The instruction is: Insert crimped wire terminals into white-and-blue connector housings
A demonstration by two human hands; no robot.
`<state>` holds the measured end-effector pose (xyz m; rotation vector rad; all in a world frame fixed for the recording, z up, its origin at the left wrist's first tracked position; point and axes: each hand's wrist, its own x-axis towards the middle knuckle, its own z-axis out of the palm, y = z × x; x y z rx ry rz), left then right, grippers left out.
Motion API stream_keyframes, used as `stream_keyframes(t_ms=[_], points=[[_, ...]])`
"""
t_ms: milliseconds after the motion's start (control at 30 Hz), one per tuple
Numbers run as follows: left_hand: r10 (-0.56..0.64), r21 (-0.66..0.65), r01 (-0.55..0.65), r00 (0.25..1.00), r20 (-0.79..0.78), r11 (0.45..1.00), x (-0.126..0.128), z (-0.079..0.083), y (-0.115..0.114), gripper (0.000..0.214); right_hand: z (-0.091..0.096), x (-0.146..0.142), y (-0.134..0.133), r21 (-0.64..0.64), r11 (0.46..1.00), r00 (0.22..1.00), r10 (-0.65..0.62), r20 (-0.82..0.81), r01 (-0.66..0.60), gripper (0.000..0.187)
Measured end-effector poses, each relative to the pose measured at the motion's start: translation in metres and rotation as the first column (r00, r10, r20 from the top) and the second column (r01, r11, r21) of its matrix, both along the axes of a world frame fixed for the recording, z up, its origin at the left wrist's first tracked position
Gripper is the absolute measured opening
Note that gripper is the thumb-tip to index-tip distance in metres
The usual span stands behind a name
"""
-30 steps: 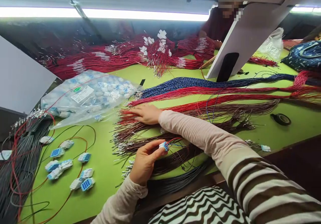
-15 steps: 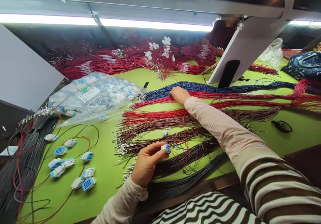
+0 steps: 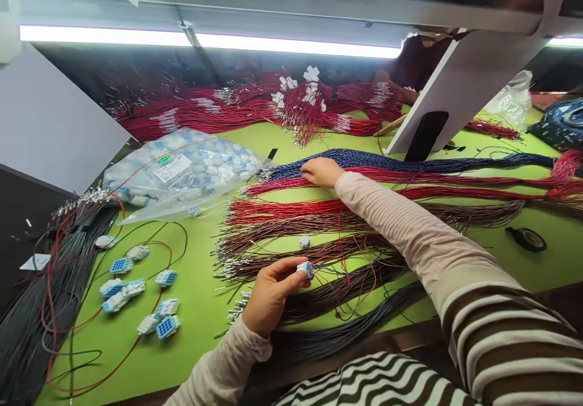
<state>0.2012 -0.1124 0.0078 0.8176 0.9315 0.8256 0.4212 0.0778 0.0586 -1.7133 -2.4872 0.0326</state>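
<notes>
My left hand [image 3: 268, 294] pinches a small white-and-blue connector housing [image 3: 305, 269] between thumb and fingers. Thin red and blue wires trail from the connector to the right. Beyond it, my right hand [image 3: 322, 172] rests on the bundle of blue wires [image 3: 355, 158], beside the pink-red wires [image 3: 282, 182]. Its fingers are bent and close together, and what lies between the fingertips is hidden. Red wires [image 3: 264, 210] and brown wires [image 3: 259, 229] lie in rows between my hands, their metal terminals towards the left. A loose connector [image 3: 305, 242] sits among the brown wires.
Several connectors [image 3: 167, 327] lie loose at the left. Behind them is a clear bag of connectors [image 3: 200, 169]. Black wires [image 3: 59, 272] run along the left edge. A black tape roll [image 3: 528, 239] lies at right, a white panel [image 3: 473, 84] behind. Another person [image 3: 414, 60] is across the table.
My right hand has moved slightly left along the blue and pink-red wires, towards their terminal ends. My left hand still holds the connector. The whole view has shifted a little.
</notes>
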Motion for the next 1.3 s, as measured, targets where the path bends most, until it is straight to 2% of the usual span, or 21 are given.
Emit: stream_keyframes(t_ms=[67, 167, 300, 400, 467, 533, 633, 800, 967, 1067, 1133, 1233, 1300], points=[[0.013, 0.017, -0.013, 1.0, -0.004, 1.0, 0.0, 0.0, 0.0, 0.032, 0.004, -0.028, 0.005, -0.036, 0.99, 0.986, 0.128, -0.11, -0.133, 0.026], [0.025, 0.045, -0.025, 1.0, 0.001, 0.999, 0.001, 0.0, 0.0, 0.032, 0.016, -0.063, 0.009, -0.034, 0.969, 0.923, 0.223, -0.314, -0.245, 0.026], [0.016, 0.07, -0.017, 1.0, 0.009, 0.997, 0.0, -0.001, 0.001, 0.032, 0.031, -0.079, -0.005, -0.098, 0.92, 0.805, 0.276, -0.525, -0.379, 0.026], [0.024, 0.06, -0.025, 0.999, 0.024, 0.998, -0.001, 0.0, 0.001, 0.033, 0.034, -0.072, -0.029, -0.155, 0.862, 0.636, 0.223, -0.739, -0.483, 0.023], [0.033, 0.028, -0.035, 0.998, 0.056, 0.999, 0.0, 0.003, 0.0, 0.034, 0.034, -0.064, -0.049, -0.185, 0.821, 0.482, 0.122, -0.867, -0.541, 0.032], [0.037, 0.0, -0.038, 0.995, 0.097, 0.999, 0.002, 0.008, -0.001, 0.034, 0.034, -0.058, -0.071, -0.198, 0.797, 0.351, 0.018, -0.936, -0.57, 0.032], [0.021, -0.008, -0.021, 0.991, 0.132, 1.0, 0.005, 0.018, -0.003, 0.035, 0.034, -0.048, -0.1, -0.182, 0.808, 0.256, -0.04, -0.966, -0.561, 0.031], [0.005, 0.028, -0.009, 0.993, 0.114, 1.0, 0.013, 0.028, -0.003, 0.034, 0.03, -0.027, -0.133, -0.161, 0.811, 0.259, -0.012, -0.966, -0.562, 0.031], [0.018, 0.026, -0.022, 0.988, 0.155, 0.999, 0.019, 0.019, 0.002, 0.034, 0.019, -0.008, -0.152, -0.159, 0.848, 0.245, -0.036, -0.969, -0.506, 0.025], [0.014, 0.025, -0.019, 0.987, 0.159, 1.0, 0.017, 0.012, 0.003, 0.034, 0.01, -0.004, -0.159, -0.181, 0.871, 0.25, -0.069, -0.966, -0.457, 0.019], [0.026, 0.017, -0.029, 0.986, 0.163, 0.999, 0.016, 0.01, 0.003, 0.034, 0.005, -0.004, -0.163, -0.17, 0.898, 0.256, -0.067, -0.964, -0.405, 0.021], [0.045, 0.011, -0.048, 0.986, 0.16, 0.999, 0.014, 0.01, 0.003, 0.035, 0.001, -0.006, -0.167, -0.108, 0.946, 0.294, -0.014, -0.956, -0.306, 0.026], [0.055, 0.02, -0.059, 0.988, 0.146, 0.998, 0.014, 0.01, 0.002, 0.036, 0.001, -0.007, -0.17, -0.044, 0.969, 0.356, 0.046, -0.933, -0.242, 0.025]])
